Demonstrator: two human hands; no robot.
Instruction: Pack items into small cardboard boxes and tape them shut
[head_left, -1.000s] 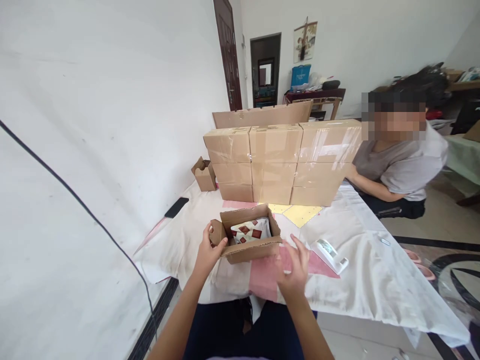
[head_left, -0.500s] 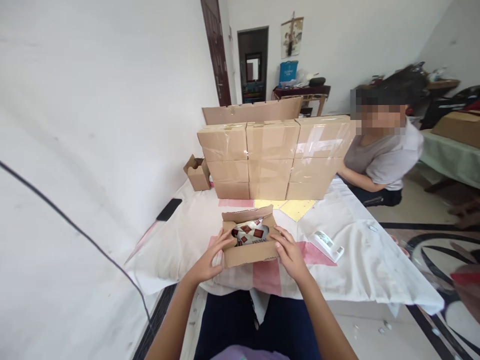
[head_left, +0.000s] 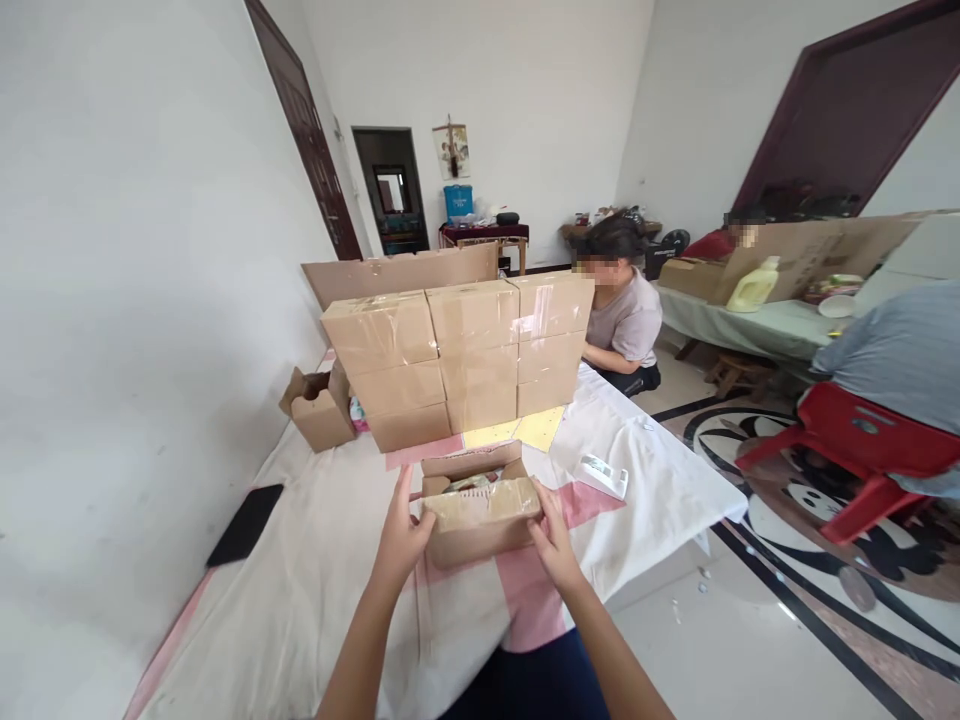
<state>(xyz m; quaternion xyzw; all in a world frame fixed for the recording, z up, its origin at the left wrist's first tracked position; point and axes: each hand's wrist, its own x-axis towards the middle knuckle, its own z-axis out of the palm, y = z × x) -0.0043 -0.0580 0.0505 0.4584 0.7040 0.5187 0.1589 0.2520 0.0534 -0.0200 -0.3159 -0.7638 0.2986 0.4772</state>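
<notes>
A small open cardboard box [head_left: 480, 540] sits near the front of the cloth-covered table, held between my two hands. My left hand [head_left: 401, 530] grips its left side, with the thumb at the near corner and the fingers along the outside. On the opposite end, my right hand [head_left: 553, 535] has its thumb and fingers around the near right corner. The near flap stands partly over the opening, and the far flap is raised. Only a strip of the printed packet [head_left: 480, 482] inside shows; the flap hides the rest.
Taped cartons [head_left: 472, 365] are stacked across the far side. A white tape dispenser-like device [head_left: 604, 475] lies to the right. At left are an open carton [head_left: 319, 408] and a black flat object [head_left: 246, 525]. A co-worker [head_left: 626, 310] crouches beyond the table; another sits on a red chair [head_left: 874, 430].
My view has swung to the right. The near flap has come up over the opening, covering most of the packet, and both hands have shifted to the box's near corners.
</notes>
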